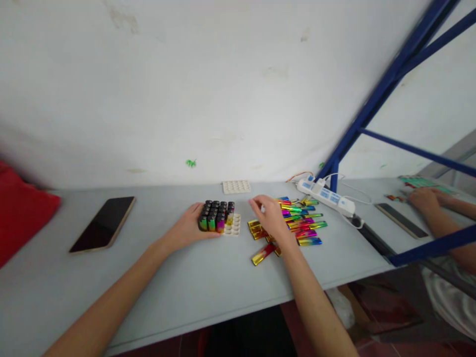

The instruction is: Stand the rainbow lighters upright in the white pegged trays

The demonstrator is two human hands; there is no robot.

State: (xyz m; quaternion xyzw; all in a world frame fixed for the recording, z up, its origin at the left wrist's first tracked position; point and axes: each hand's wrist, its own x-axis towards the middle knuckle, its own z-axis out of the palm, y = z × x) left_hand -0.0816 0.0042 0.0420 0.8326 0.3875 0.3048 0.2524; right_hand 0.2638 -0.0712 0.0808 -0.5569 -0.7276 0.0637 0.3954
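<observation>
Several upright lighters with black tops [212,216] stand packed in rows in a pale tray with round recesses [232,229], whose right part shows bare recesses. My left hand [189,225] is wrapped round the left side of this group. Over the left part of a loose pile of shiny multicoloured lighters [299,223] is my right hand [268,214], its fingers bent and pointing left; whether anything is between the fingertips is too small to tell. A second pale tray [237,187] with bare recesses lies against the wall.
A dark phone [103,224] lies at the left, near a red item [22,213]. At the right are a white power strip [326,194] with cables and a blue metal frame [366,109]. Beyond it, another person's hands [426,199] are over the table beside a dark flat device [401,220].
</observation>
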